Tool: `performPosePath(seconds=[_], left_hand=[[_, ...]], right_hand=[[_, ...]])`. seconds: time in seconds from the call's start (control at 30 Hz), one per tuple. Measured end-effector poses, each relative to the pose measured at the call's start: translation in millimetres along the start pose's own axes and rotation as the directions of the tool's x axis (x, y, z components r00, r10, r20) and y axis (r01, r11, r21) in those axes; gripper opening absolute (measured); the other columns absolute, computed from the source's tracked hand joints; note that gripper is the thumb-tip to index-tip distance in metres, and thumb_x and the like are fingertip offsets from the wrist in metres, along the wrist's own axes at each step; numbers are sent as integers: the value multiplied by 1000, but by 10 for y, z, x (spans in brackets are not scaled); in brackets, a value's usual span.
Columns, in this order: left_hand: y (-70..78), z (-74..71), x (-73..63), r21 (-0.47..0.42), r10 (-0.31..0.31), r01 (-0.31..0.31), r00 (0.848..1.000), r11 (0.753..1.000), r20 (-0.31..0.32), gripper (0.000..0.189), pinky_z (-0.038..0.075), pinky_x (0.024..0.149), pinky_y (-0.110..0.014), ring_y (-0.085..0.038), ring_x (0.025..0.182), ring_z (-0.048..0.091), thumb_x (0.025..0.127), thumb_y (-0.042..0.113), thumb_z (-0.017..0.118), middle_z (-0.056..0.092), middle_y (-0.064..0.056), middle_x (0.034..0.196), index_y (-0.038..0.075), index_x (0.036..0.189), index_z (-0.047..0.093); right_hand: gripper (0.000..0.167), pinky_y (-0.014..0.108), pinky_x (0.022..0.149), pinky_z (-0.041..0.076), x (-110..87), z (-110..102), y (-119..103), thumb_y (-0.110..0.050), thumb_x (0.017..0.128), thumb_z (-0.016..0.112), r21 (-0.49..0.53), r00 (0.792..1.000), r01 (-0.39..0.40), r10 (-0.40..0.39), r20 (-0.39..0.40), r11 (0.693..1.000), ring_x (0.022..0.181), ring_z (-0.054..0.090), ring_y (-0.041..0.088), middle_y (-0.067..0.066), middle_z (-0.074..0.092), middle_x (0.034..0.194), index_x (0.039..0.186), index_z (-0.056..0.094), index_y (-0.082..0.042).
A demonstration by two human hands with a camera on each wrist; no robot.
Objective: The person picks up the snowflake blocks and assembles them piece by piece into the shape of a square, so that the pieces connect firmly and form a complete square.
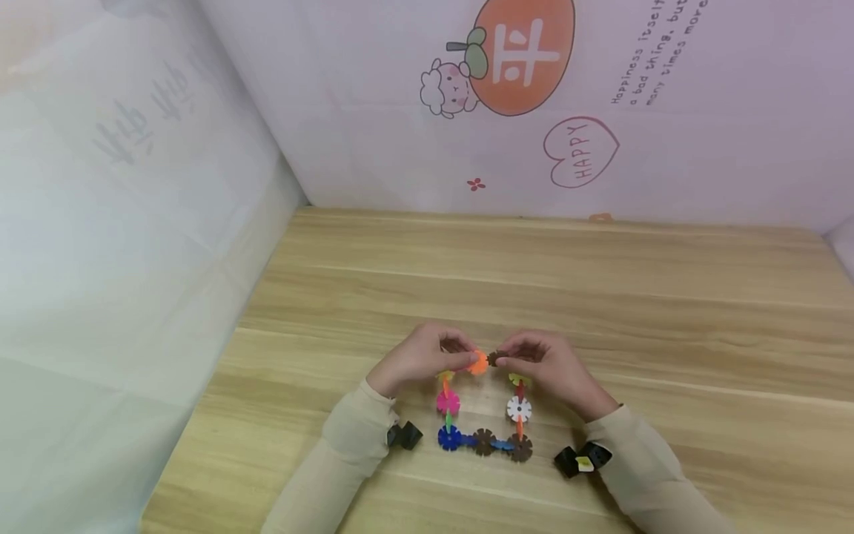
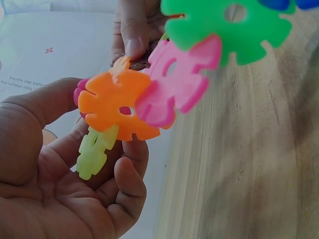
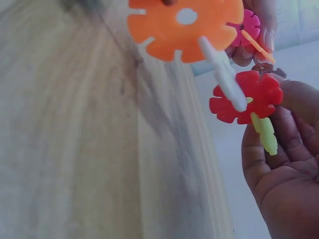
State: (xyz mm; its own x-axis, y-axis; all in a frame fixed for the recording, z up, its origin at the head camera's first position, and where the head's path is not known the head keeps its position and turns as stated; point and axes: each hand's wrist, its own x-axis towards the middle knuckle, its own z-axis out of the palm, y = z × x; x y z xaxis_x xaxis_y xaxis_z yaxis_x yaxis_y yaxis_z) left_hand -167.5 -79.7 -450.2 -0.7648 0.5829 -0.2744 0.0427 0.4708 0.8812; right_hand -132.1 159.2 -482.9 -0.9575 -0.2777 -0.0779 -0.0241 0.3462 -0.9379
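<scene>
A chain of notched plastic snowflake discs bends into a squarish loop, raised off the table in the wrist views. My left hand [image 1: 427, 356] pinches a magenta disc [image 3: 247, 27] at one end, which carries an orange disc [image 1: 477, 362]. Facing it, my right hand [image 1: 550, 365] pinches a brown disc [image 1: 497, 358]; these two end discs meet edge to edge. Down the left side run yellow, orange, pink [image 1: 448, 403] and green discs. Yellow, red [image 3: 244, 97], white [image 1: 519, 409] and orange ones form the right side. Blue [image 1: 450, 437] and brown discs make the near side.
The wooden table [image 1: 600, 297] extends around both hands. A printed white cloth [image 1: 373, 148] hangs behind its far edge, and another pale cloth [image 1: 133, 297] hangs along the left. Black wrist cameras [image 1: 583, 460] sit at both cuffs, close to the loop.
</scene>
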Motion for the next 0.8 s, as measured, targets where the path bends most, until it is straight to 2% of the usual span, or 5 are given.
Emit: performPosePath(seconds=[0.13, 0.3, 0.5, 0.7, 0.8], left_hand=[[12, -4, -2, 2, 4, -4, 1000, 1000, 2, 14, 56, 77, -29, -15, 87, 67, 93, 24, 70, 72, 3, 94, 14, 102, 74], [25, 3, -11, -4, -7, 7, 1000, 1000, -1, 13, 56, 77, -29, -16, 89, 68, 93, 26, 70, 72, 4, 93, 16, 101, 74], [35, 17, -17, -12, -35, 35, 999, 999, -15, 11, 55, 78, -31, -19, 92, 68, 93, 26, 70, 73, 5, 93, 18, 97, 75], [37, 33, -6, -48, -87, 85, 995, 995, -46, 9, 55, 81, -32, -17, 92, 68, 92, 25, 71, 73, 4, 95, 18, 95, 76], [33, 36, 5, -69, -101, 98, 993, 993, -54, 9, 56, 80, -31, -17, 91, 68, 91, 23, 72, 73, 2, 96, 16, 96, 76]], right_hand=[[14, 27, 76, 58, -14, -2, 19, -13, 84, 77, 19, 999, 42, -42, -18, 999, 89, 69, 15, 6, 73, 101, 98, 72, -12], [13, 28, 76, 59, -44, 13, 34, -5, 85, 75, 49, 990, 138, -137, -30, 989, 89, 71, 17, 7, 74, 100, 97, 73, -10], [12, 26, 79, 58, -99, 65, 26, -7, 86, 74, 17, 981, 188, -186, -59, 982, 90, 70, 13, 2, 75, 97, 96, 75, -14], [11, 24, 83, 57, -112, 96, 16, -2, 86, 73, 24, 953, 294, -291, -88, 956, 91, 71, 10, 7, 76, 98, 94, 76, -10], [11, 24, 84, 57, -113, 99, 14, -1, 86, 73, 23, 945, 316, -312, -98, 949, 91, 71, 8, 8, 76, 98, 93, 76, -9]])
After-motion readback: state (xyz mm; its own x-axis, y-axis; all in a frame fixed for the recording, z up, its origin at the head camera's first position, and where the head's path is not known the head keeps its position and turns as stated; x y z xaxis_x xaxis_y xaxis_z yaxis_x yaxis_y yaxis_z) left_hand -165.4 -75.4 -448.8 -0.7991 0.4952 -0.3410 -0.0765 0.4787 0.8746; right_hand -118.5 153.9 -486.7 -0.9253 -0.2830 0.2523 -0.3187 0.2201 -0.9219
